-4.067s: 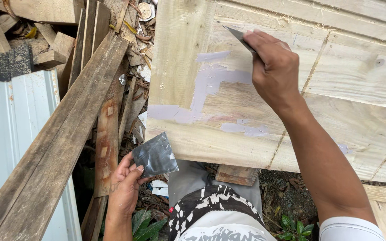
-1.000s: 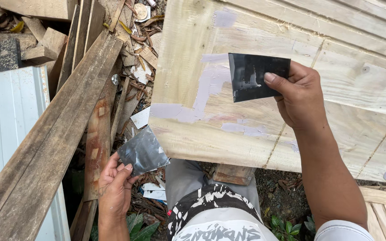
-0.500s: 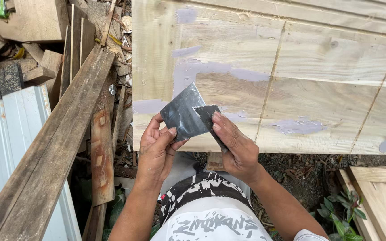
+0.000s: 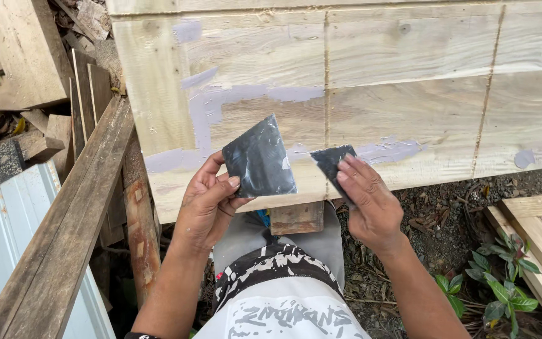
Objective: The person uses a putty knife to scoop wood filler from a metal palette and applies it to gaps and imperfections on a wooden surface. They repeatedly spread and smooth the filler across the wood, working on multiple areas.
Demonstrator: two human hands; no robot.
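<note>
Since half a second ago the scrapers have parted: left hand (image 4: 205, 204) grips the larger scraper (image 4: 258, 160), right hand (image 4: 371, 204) pinches the smaller scraper (image 4: 332, 162). Both overlap the panel (image 4: 409, 94) near its lower edge; clear board lies above.

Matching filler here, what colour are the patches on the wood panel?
Pale greyish lilac patches on light wood panel, head view.
</note>
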